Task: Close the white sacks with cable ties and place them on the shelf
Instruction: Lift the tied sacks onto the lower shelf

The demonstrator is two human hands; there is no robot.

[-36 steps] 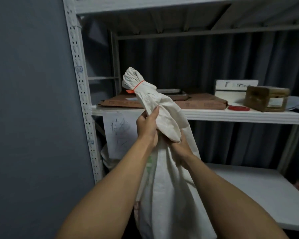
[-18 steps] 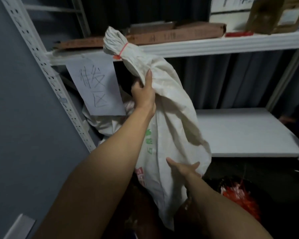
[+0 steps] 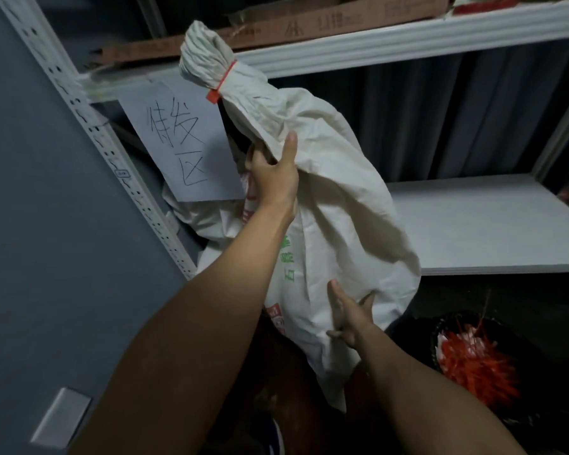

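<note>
Sack [image 3: 342, 208] before the lower shelf [image 3: 473, 224], sign [image 3: 184, 142] to its left

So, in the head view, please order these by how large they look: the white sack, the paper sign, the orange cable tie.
1. white sack
2. paper sign
3. orange cable tie
The sack is nearer, but the order is clear.

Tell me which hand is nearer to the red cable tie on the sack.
Left. The left hand grips the white sack just below the red cable tie. The right hand presses on the sack's lower part, much farther down.
</note>
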